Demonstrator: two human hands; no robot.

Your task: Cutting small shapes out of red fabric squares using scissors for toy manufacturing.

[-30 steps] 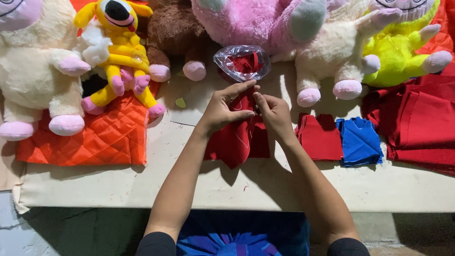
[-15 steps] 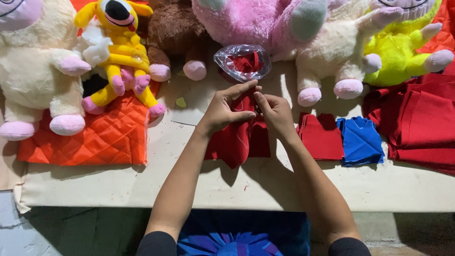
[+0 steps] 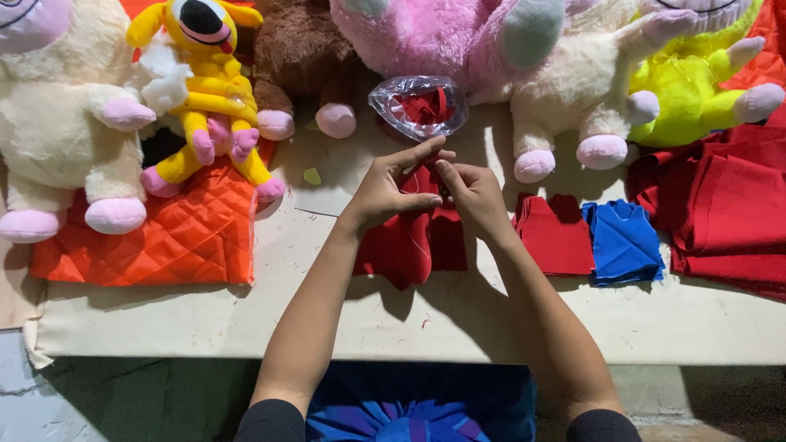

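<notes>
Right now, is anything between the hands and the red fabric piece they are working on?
Nothing visible. The left hand and right hand already pinch the top of the red fabric piece. The clear bag of red scraps lies just beyond, apart.

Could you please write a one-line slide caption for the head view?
Left hand and right hand pinch a red cloth piece on the table, plush toys behind.

The fingertips of both hands hide what they pinch on the red cloth [image 3: 409, 245]. The cream toy [image 3: 57, 123] and red fabric pile [image 3: 729, 213] run off the frame edges.
</notes>
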